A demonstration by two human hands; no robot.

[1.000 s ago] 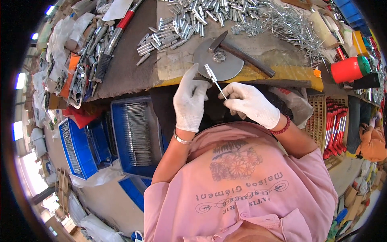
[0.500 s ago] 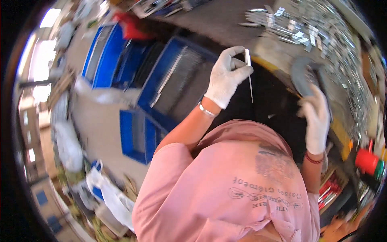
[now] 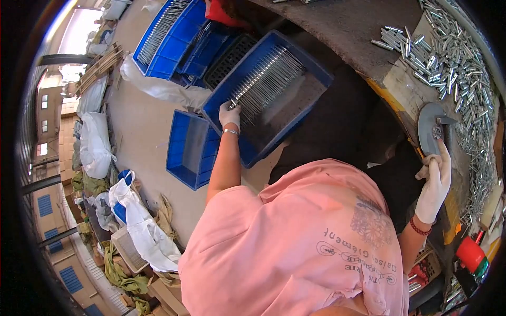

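My left hand, in a white glove, reaches down into a blue bin on the floor. Its fingers are closed at the near end of a thin metal rod among the many long rods lying there. My right hand, also gloved, rests at the edge of the workbench. It is curled around the dark handle of a hammer, whose head lies on a grey metal disc.
Several short metal pins cover the bench at upper right. More blue bins and a bin of rods stand on the floor to the left, with white sacks and cardboard. A red container sits at lower right.
My head has turned left and down. My left hand carried the thin rod from the bench down into the blue bin. My right hand stayed by the grey disc.
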